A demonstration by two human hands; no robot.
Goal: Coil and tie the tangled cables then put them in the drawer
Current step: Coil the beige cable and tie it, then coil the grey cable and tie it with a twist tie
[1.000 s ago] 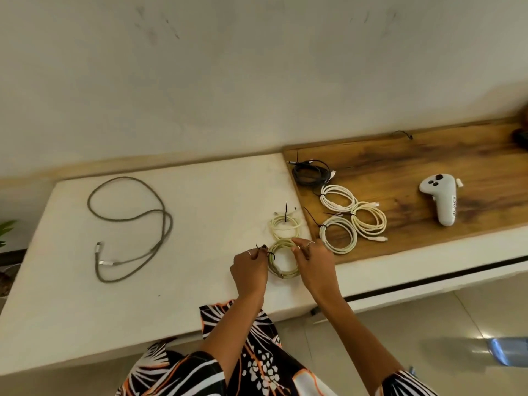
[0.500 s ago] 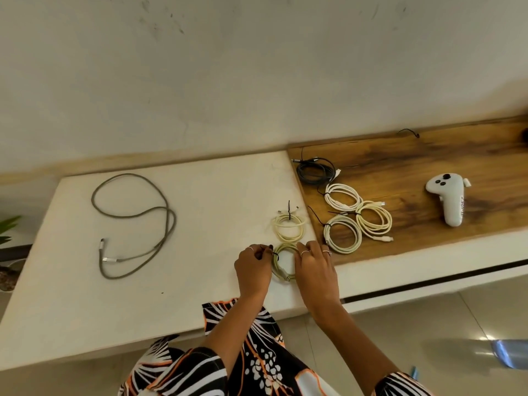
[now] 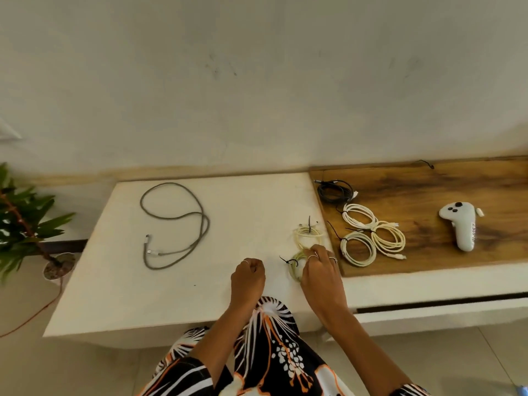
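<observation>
Left hand has pulled away from greenish coil, fisted, empty as far as shows; right hand grip pins coil on tabletop, beside cream coil; snug the tie before releasing

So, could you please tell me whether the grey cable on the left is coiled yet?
Not coiled: the grey cable lies spread in loose loops, untied, ends free.
</observation>
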